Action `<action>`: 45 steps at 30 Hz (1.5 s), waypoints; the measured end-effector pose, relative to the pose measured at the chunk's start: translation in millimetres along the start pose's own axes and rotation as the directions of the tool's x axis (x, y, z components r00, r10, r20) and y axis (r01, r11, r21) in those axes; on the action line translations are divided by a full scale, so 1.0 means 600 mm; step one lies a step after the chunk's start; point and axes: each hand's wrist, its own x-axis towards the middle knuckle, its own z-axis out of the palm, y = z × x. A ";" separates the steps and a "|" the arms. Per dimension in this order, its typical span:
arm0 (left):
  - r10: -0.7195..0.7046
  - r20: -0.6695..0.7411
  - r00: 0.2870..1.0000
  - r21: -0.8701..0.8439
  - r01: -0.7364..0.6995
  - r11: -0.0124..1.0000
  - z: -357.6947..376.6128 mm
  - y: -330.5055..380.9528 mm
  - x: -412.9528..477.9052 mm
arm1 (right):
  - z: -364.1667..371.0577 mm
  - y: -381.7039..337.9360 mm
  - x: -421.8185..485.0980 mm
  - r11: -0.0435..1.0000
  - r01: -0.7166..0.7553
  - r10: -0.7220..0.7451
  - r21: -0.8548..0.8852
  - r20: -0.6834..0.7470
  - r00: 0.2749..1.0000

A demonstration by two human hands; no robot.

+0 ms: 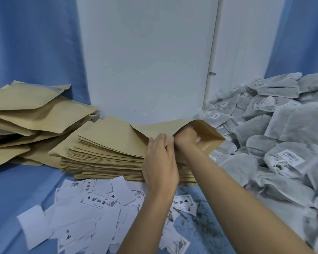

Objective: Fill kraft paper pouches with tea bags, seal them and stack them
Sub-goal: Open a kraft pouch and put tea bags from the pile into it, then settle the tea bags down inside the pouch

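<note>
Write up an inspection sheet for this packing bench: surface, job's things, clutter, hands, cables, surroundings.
Surface: blue cloth covers the worktop.
Job's things: stack of flat kraft pouches at centre; open pouch lifted above it; loose pouch pile at left; tea bags heaped at right.
Clutter: printed paper labels scattered in front; tea crumbs beside them.
Hands: left hand pinches the open pouch's mouth edge; right hand reaches into the mouth, fingers hidden.
Cables: nothing seen.
Surroundings: white wall with a pipe; blue curtain on either side.

Head camera looks forward and down, close over the table (17, 189).
</note>
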 end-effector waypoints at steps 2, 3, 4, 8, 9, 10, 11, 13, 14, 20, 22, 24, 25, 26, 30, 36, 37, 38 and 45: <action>-0.018 0.019 1.000 0.001 0.018 1.000 -0.008 -0.005 0.007 | 0.004 -0.002 -0.009 0.999 0.045 -0.043 -0.031 0.042 0.998; -0.023 0.030 0.999 0.004 0.023 1.000 -0.011 -0.008 0.009 | 0.004 0.001 -0.014 0.998 0.056 -0.056 0.011 0.039 0.998; -0.030 0.041 0.999 -0.002 0.030 1.000 -0.014 -0.011 0.009 | 0.002 0.005 -0.019 0.995 0.058 -0.060 0.076 0.018 0.998; -0.028 0.056 0.998 -0.108 0.034 0.994 -0.026 -0.026 0.005 | -0.001 0.014 -0.041 0.954 0.068 -0.033 0.292 -0.121 0.992; -0.013 0.045 0.999 -0.116 0.018 0.993 -0.030 -0.031 0.005 | 0.000 0.014 -0.044 0.952 0.092 -0.055 0.292 -0.133 0.990; 0.011 0.034 0.999 -0.113 -0.007 0.994 -0.033 -0.034 0.007 | 0.001 0.013 -0.046 0.955 0.115 -0.083 0.275 -0.127 0.988; 0.039 0.022 0.999 -0.101 -0.037 0.994 -0.036 -0.037 0.010 | 0.003 0.012 -0.046 0.958 0.135 -0.110 0.252 -0.112 0.988; 0.081 -0.023 0.996 -0.071 -0.082 0.994 -0.044 -0.039 0.015 | 0.008 0.011 -0.048 0.956 0.161 -0.145 0.244 -0.083 0.986; 0.088 -0.062 0.994 -0.065 -0.092 0.994 -0.049 -0.040 0.017 | 0.012 0.013 -0.048 0.951 0.183 -0.165 0.248 -0.092 0.982; -0.048 -0.182 0.982 -0.191 0.012 0.981 -0.082 -0.051 0.030 | 0.006 0.022 -0.087 0.716 0.254 -0.278 0.650 -0.069 0.958; -0.136 -0.155 0.978 -0.286 0.088 0.954 -0.089 -0.056 0.037 | -0.002 0.026 -0.097 0.690 0.160 -0.454 0.706 0.249 0.856; -0.168 -0.132 0.977 -0.299 0.123 0.946 -0.093 -0.059 0.042 | -0.002 0.029 -0.106 0.822 0.128 -0.480 0.555 0.554 0.680; -0.166 -0.127 0.978 -0.291 0.123 0.949 -0.094 -0.060 0.043 | 0.001 0.029 -0.111 0.884 0.152 -0.435 0.441 0.661 0.611; -0.158 -0.127 0.979 -0.284 0.117 0.952 -0.095 -0.060 0.044 | 0.006 0.029 -0.115 0.924 0.213 -0.381 0.317 0.721 0.579; -0.134 -0.122 0.983 -0.282 0.095 0.955 -0.097 -0.060 0.043 | 0.021 0.034 -0.124 0.833 0.531 -0.268 -0.153 0.728 0.631; -0.122 -0.114 0.986 -0.285 0.085 0.955 -0.097 -0.062 0.041 | 0.026 0.041 -0.138 0.799 0.520 -0.096 -0.302 0.790 0.606; -0.108 -0.108 0.988 -0.277 0.075 0.958 -0.097 -0.063 0.040 | 0.027 0.040 -0.138 0.790 0.528 -0.093 -0.311 0.791 0.605; -0.096 -0.102 0.990 -0.270 0.065 0.961 -0.098 -0.064 0.040 | 0.027 0.039 -0.138 0.790 0.529 -0.090 -0.310 0.796 0.599; -0.101 -0.109 0.989 -0.244 0.072 0.967 -0.100 -0.063 0.040 | 0.030 0.047 -0.137 0.847 0.475 -0.128 -0.238 0.776 0.618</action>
